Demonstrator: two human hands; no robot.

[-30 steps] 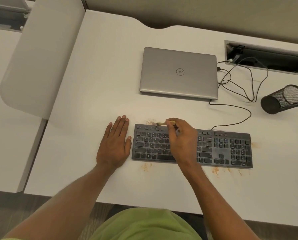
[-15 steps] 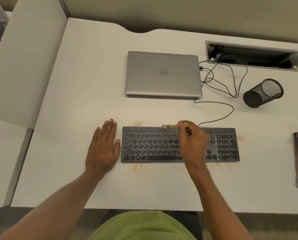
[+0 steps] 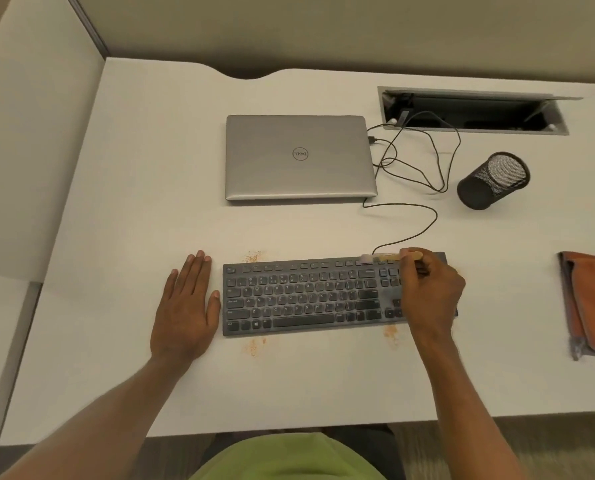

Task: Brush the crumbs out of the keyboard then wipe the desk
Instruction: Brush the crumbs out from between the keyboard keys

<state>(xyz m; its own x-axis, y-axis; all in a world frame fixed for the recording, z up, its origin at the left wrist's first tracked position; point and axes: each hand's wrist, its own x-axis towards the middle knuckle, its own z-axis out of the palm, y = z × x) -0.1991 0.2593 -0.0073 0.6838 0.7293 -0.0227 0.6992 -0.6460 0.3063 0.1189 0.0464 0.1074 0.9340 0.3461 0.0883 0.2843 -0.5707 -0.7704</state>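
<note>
A dark grey keyboard (image 3: 303, 296) lies across the white desk (image 3: 150, 188). My right hand (image 3: 431, 289) grips a small brush (image 3: 380, 258) with a wooden handle, its pale bristles on the keyboard's top edge, right of the main keys. That hand covers the number pad. My left hand (image 3: 187, 306) rests flat on the desk, fingers straight, its thumb beside the keyboard's left end. Orange crumbs (image 3: 253, 257) lie behind the keyboard, and more crumbs (image 3: 254, 346) lie in front of it. An orange cloth (image 3: 592, 303) lies folded at the right edge.
A closed silver laptop (image 3: 299, 157) sits behind the keyboard, with black cables (image 3: 413, 171) looping to an open cable hatch (image 3: 472, 110). A black mesh pen cup (image 3: 493, 180) lies tipped on its side at the right. A partition panel (image 3: 36, 140) stands on the left.
My right hand has carried the brush to the right along the keyboard's top row, from the middle to above the number pad. The view has shifted, bringing the orange cloth in.
</note>
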